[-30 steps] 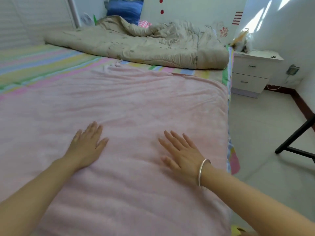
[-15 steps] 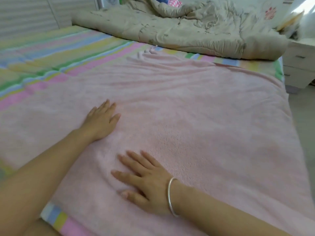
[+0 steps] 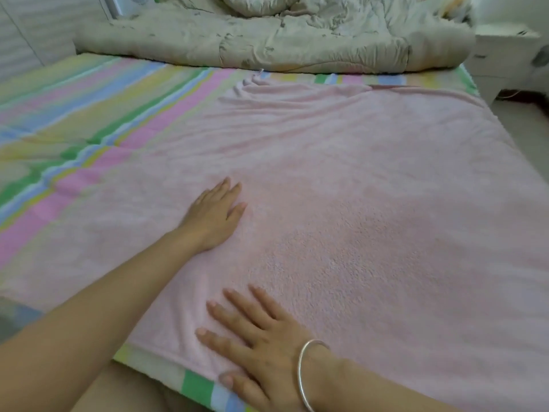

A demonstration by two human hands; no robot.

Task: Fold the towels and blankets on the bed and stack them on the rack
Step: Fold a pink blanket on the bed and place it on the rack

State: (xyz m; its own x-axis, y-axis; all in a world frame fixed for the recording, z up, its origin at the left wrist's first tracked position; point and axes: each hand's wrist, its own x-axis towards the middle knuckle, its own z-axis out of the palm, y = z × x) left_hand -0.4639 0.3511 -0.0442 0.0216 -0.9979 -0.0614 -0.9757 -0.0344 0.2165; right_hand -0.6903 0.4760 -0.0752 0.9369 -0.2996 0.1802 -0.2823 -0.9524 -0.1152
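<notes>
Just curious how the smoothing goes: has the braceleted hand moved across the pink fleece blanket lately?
Yes. The right hand slid left across the pink fleece blanket, from near its right edge to its near hem.

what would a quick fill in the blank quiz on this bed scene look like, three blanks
1. The left hand and right hand both lie flat on a blanket coloured ____.
2. The silver bracelet is worn on the ____ wrist.
3. The sheet under the blanket has a pattern of many-coloured ____.
Missing words: pink; right; stripes.
</notes>
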